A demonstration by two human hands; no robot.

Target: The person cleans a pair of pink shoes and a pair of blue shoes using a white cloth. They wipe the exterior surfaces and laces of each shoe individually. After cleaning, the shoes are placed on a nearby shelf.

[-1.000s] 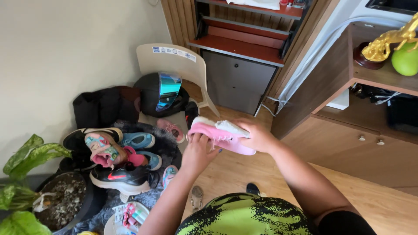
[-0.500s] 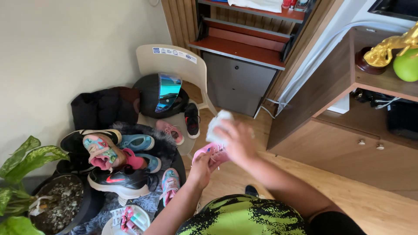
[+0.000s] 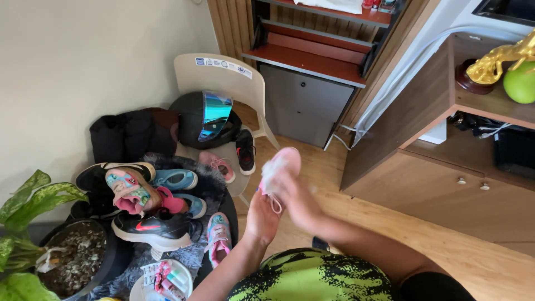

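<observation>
In front of my chest I hold a small pink shoe [image 3: 289, 157], toe pointing up and away. My left hand [image 3: 262, 214] grips it from below, near the heel, with a white lace dangling over the palm. My right hand [image 3: 296, 193] is closed on a white cloth [image 3: 271, 166] pressed against the shoe's side. Both hands are blurred with motion.
A pile of shoes lies at the left: a black sneaker [image 3: 154, 227], blue ones [image 3: 175, 179], a pink pair [image 3: 218, 165]. A cream plastic chair [image 3: 224, 78] carries a black helmet [image 3: 204, 119]. A potted plant [image 3: 33, 234] stands at the lower left, wooden cabinets [image 3: 434, 167] at the right.
The pink shoe has turned from lying sideways across both hands to standing toe-up in my left hand. My right hand has lifted off and come back down with the white cloth.
</observation>
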